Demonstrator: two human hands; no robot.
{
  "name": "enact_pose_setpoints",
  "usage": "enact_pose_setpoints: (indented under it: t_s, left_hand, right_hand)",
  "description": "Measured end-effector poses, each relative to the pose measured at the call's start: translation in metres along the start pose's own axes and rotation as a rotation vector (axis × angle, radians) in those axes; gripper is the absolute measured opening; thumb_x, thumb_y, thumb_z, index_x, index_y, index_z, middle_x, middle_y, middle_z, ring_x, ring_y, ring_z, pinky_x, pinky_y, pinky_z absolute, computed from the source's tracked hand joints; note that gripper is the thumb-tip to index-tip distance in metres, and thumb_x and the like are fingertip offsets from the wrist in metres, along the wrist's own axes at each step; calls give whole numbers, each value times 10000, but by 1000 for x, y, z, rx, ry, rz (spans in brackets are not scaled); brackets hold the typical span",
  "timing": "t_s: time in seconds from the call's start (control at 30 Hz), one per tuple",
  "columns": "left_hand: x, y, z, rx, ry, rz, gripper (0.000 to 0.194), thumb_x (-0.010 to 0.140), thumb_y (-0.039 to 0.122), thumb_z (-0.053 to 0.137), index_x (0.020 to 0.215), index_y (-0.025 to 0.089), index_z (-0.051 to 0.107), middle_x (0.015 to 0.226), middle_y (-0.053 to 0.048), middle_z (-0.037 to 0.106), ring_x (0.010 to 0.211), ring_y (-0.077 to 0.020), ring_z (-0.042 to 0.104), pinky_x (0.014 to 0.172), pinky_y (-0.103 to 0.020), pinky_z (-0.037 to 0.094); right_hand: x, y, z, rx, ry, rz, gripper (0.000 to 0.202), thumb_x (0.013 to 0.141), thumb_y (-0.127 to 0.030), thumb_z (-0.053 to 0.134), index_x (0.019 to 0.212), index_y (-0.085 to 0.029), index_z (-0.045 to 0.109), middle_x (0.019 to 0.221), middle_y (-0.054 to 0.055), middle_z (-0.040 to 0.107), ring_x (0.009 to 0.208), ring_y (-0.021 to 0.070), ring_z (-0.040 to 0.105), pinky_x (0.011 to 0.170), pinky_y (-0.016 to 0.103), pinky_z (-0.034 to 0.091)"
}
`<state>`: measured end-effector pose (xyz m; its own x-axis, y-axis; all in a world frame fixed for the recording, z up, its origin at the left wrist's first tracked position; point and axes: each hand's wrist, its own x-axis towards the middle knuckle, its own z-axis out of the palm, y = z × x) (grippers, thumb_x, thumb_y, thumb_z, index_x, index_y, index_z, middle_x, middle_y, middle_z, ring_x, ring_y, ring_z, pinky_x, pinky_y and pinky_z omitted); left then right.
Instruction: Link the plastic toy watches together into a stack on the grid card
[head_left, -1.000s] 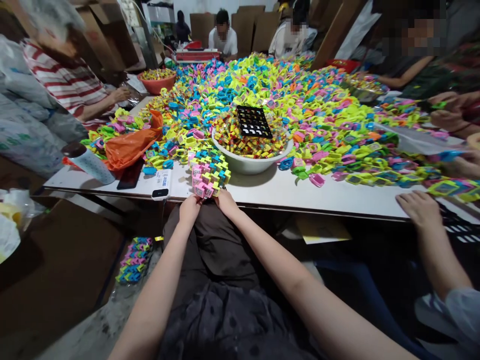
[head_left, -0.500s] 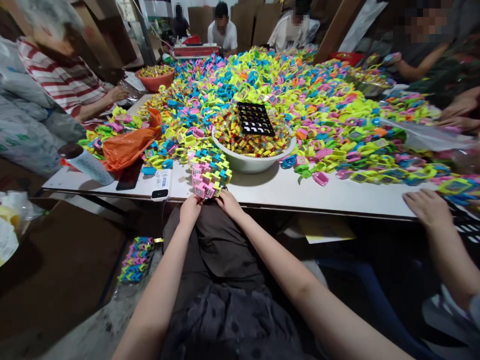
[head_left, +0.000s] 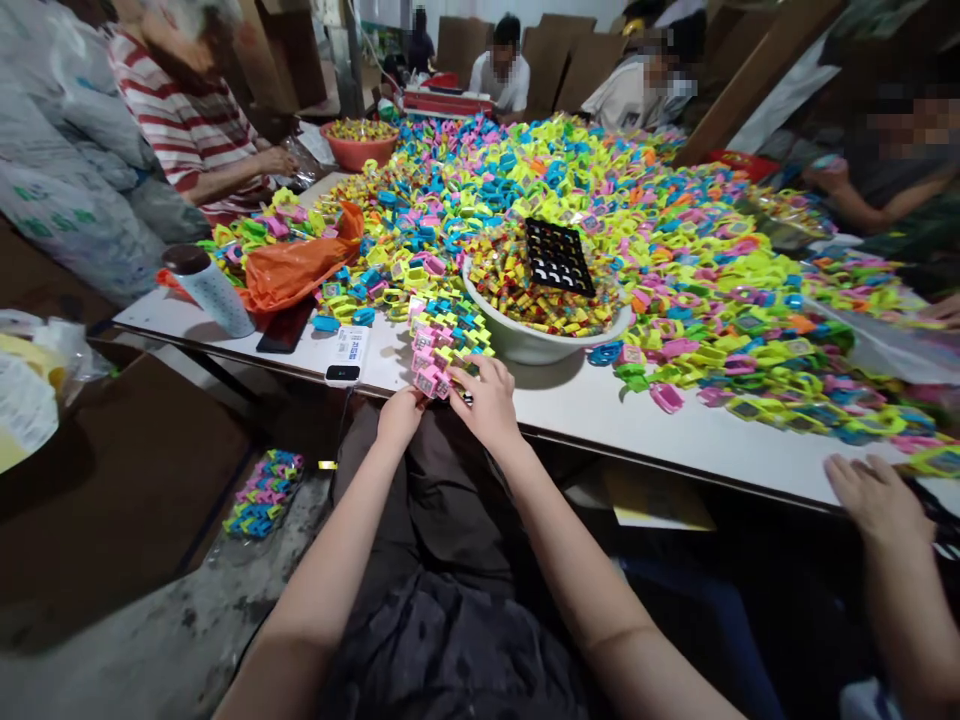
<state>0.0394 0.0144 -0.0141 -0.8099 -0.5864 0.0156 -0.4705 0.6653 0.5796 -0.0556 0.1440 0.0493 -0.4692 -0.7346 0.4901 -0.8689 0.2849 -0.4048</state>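
A block of toy watches [head_left: 444, 345], pink, yellow and blue, stands packed in rows at the table's front edge. My left hand [head_left: 399, 418] is closed on its lower left corner, the fingers partly hidden beneath. On the lower right side, my right hand [head_left: 487, 400] has its fingers bent over the nearest watches, thumb and fingertips against them. Just behind is a white bowl [head_left: 540, 345] full of small yellow-and-red wrapped pieces. A black slotted tray [head_left: 559, 257] lies tilted on top of those pieces.
Loose toy watches [head_left: 720, 290] are heaped over the table [head_left: 570, 405]. To the left are an orange bag [head_left: 296, 268], a tumbler [head_left: 211, 290], a dark phone [head_left: 286, 328] and a small white device [head_left: 343, 374]. A co-worker's hand [head_left: 881, 495] rests at the right edge. Other people sit around.
My right hand has risen from beneath the block to its right side, fingers now over the nearest watches. My left hand keeps its hold. The whole view has shifted, moving the table contents rightward.
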Motion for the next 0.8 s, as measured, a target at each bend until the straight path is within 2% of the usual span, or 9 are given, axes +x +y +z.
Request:
enact_pose_setpoints:
  t_s: [0.37,0.57,0.73,0.8]
  left_hand:
    - [1,-7,4,20,-5,48,270,851,324,453,1063,274,612,1082,-22,571,923,-168,541,715,-218,406]
    - [1,-9,5,43,-16,56,282,856,340,446,1079,264,600,1047,-45,572,912,-172,536,715,-224,405]
    - [1,-9,8,79,7,35,269,849,350,445,1054,285,605,1021,-28,572,868,-168,544,650,-227,397]
    - [1,-9,8,69,17,23,264,841,350,457,1043,285,613,1024,-26,571,873,-167,545,646,-227,396]
  right_hand:
    - [9,13,-4,-118,-127,-169,279,779,-368,553,1046,-306,604,1079,23,536,1049,192,400,882,336,276]
    - [7,11,3,-143,-84,-133,284,781,-371,552,1054,-307,600,1075,25,539,1030,184,415,882,333,285]
    - [-6,11,2,-103,-48,-51,535,769,-427,538,1261,-249,424,1202,63,463,1123,206,373,935,347,307]
    - [-13,15,2,-71,-6,-19,534,786,-416,508,1274,-227,402,1213,74,451,1125,199,378,952,348,311]
